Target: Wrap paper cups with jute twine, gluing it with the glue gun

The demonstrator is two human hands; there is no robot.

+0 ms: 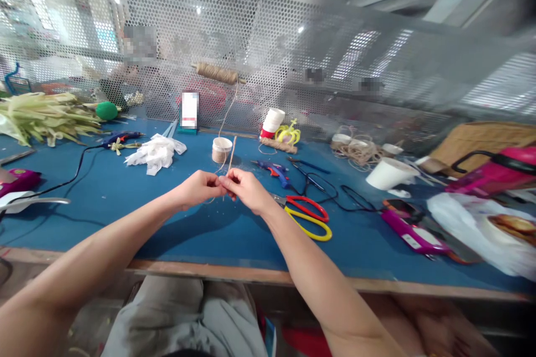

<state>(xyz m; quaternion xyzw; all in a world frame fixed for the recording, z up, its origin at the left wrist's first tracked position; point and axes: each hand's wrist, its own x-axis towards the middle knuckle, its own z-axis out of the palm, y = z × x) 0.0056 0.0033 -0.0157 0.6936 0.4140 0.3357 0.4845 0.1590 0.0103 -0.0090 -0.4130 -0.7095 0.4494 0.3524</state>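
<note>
Both hands meet over the middle of the table with their fingertips pinched close together. My right hand is closed on a thin brown stick that points upward. My left hand is closed, pinching the twine beside it; the exact grip is hidden by the fingers. That twine runs down from a spool mounted on the perforated screen. Just behind the hands stands a small white tub wrapped in twine. Scissors with red and yellow handles lie close to my right wrist.
Glue guns, pliers and black cords lie right of the hands. Crumpled white material and corn husks are to the left. A white roll and a pink bottle stand at the right. The perforated screen borders the back.
</note>
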